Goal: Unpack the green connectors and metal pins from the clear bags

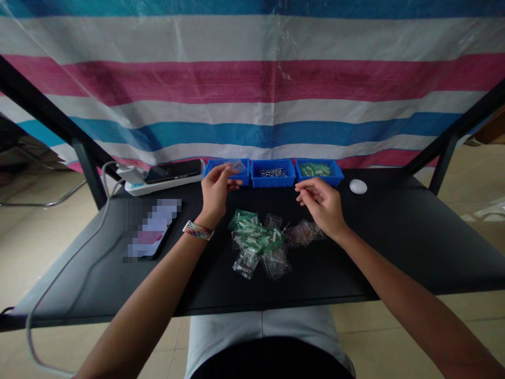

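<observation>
My left hand [218, 188] pinches a small clear plastic bag [239, 166] in front of the left blue bin [209, 167]. My right hand [321, 202] is held just in front of the right blue bin [338, 178], its fingers curled together; whatever may be between them is too small to make out. Green pieces [315, 169] lie in that right bin. Thin metal screws or nails [272, 172] fill the middle blue bin [273, 182]. Below and between my hands lies a pile of small clear and green packets [258, 237], with brownish packets [303, 233] at its right.
A phone [155, 229] with a blurred screen lies at left. Behind it, a dark phone [173, 170] rests on a white power strip [163, 185], whose cable [71, 258] hangs over the table's left edge. A white rounded object [358, 186] sits at right. Striped sheeting [272, 79] hangs behind.
</observation>
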`<state>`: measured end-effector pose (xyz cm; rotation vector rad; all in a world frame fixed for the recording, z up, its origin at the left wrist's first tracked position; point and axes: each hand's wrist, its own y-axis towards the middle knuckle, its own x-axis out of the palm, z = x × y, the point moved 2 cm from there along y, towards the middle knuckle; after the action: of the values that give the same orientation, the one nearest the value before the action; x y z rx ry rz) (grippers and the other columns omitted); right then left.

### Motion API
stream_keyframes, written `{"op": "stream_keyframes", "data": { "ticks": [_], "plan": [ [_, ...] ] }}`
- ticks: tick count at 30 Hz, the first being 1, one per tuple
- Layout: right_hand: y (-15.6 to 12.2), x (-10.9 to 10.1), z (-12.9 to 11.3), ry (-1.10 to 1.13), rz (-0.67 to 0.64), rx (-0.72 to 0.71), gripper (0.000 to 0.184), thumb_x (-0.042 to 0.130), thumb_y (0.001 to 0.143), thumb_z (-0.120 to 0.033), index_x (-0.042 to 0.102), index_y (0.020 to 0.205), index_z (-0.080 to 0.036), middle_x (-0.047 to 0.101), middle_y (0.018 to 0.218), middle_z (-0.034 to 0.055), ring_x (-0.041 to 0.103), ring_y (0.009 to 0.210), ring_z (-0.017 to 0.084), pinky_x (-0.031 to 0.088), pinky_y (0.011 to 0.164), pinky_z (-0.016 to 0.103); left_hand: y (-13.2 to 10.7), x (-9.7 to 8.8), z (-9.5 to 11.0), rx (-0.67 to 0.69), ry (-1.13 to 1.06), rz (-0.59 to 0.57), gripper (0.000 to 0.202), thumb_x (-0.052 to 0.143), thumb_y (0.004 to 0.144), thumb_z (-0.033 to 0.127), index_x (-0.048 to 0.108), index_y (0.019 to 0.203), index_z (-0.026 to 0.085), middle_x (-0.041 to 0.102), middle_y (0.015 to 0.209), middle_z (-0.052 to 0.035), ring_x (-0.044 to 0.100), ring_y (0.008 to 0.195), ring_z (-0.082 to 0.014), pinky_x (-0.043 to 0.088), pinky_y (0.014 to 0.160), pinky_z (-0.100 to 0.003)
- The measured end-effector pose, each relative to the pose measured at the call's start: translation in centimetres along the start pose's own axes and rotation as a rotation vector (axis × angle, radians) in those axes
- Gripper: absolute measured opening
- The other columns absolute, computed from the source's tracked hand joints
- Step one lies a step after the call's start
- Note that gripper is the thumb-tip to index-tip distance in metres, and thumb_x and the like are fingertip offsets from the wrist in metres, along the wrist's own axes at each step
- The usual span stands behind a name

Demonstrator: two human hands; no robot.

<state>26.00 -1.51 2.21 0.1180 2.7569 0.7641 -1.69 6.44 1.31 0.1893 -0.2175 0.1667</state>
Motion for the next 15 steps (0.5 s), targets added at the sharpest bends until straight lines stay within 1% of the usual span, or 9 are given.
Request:
{"op": "stream_keyframes", "data": {
  "ticks": [2,4,6,7,9,12,13,15],
  "plan": [
    [0.0,0.0,0.3,-0.001,-0.004,0.01,0.013,0.066,0.099,-0.031,0.074,0.103,-0.022,0.075,0.097,0.0057,0.073,0.075,0.017,0.061,0.065,0.031,0.6,-0.7,0.0,-0.038,-0.049,0.039,0.033,0.073,0.09,0.042,0.069,0.112,0.017,0.079,0.118,-0.0134,0.078,0.073,-0.0154,0.06,0.062,-0.024],
    [0.0,0.1,0.4,-0.004,-0.02,0.008,0.012,0.065,0.099,-0.03,0.074,0.101,-0.021,0.075,0.096,0.0054,0.072,0.072,0.016,0.059,0.064,0.03,0.8,-1.0,0.0,-0.061,-0.081,0.062,0.032,0.068,0.091,0.04,0.068,0.115,0.017,0.078,0.125,-0.0154,0.08,0.076,-0.0173,0.06,0.063,-0.025],
    [0.1,0.1,0.5,-0.022,-0.066,0.007,0.011,0.065,0.098,-0.027,0.074,0.099,-0.021,0.075,0.094,0.0051,0.07,0.071,0.016,0.058,0.064,0.03,0.9,-1.2,0.0,-0.049,-0.08,0.083,0.029,0.067,0.089,0.037,0.068,0.111,0.018,0.079,0.123,-0.0149,0.08,0.076,-0.0178,0.06,0.062,-0.025],
    [0.2,0.0,0.5,-0.043,-0.114,0.009,0.011,0.065,0.096,-0.026,0.075,0.098,-0.021,0.074,0.092,0.0049,0.069,0.071,0.016,0.057,0.063,0.029,0.8,-1.2,-0.1,-0.036,-0.07,0.088,0.027,0.066,0.087,0.035,0.067,0.107,0.018,0.079,0.119,-0.0139,0.08,0.075,-0.0174,0.059,0.062,-0.024],
    [0.5,-0.3,0.5,-0.105,-0.284,0.029,0.011,0.067,0.093,-0.023,0.076,0.098,-0.02,0.074,0.088,0.004,0.066,0.069,0.015,0.054,0.061,0.027,0.8,-1.2,-0.3,-0.009,-0.036,0.081,0.022,0.067,0.083,0.032,0.066,0.1,0.018,0.08,0.111,-0.0115,0.078,0.072,-0.016,0.057,0.06,-0.022],
    [0.9,-1.4,0.6,-0.224,-0.619,0.072,0.015,0.073,0.084,-0.018,0.079,0.097,-0.02,0.072,0.085,0.002,0.061,0.065,0.013,0.049,0.059,0.025,0.6,-1.1,-0.4,0.05,0.07,0.06,0.02,0.065,0.08,0.03,0.066,0.096,0.018,0.078,0.106,-0.0084,0.076,0.067,-0.0147,0.052,0.054,-0.02],
    [1.0,-1.9,0.6,-0.263,-0.696,0.078,0.016,0.074,0.081,-0.015,0.079,0.096,-0.02,0.072,0.086,0.0019,0.06,0.066,0.013,0.048,0.061,0.025,0.6,-1.1,-0.3,0.081,0.128,0.054,0.02,0.064,0.08,0.028,0.067,0.097,0.018,0.078,0.107,-0.0081,0.075,0.067,-0.0147,0.051,0.053,-0.02],
    [1.3,-2.9,0.8,-0.323,-0.775,0.084,0.016,0.077,0.077,-0.014,0.08,0.092,-0.02,0.072,0.09,0.0024,0.06,0.071,0.014,0.048,0.064,0.026,0.4,-1.1,-0.2,0.154,0.257,0.048,0.023,0.06,0.081,0.024,0.07,0.1,0.018,0.077,0.11,-0.0079,0.075,0.067,-0.015,0.049,0.053,-0.021]
  ]
}}
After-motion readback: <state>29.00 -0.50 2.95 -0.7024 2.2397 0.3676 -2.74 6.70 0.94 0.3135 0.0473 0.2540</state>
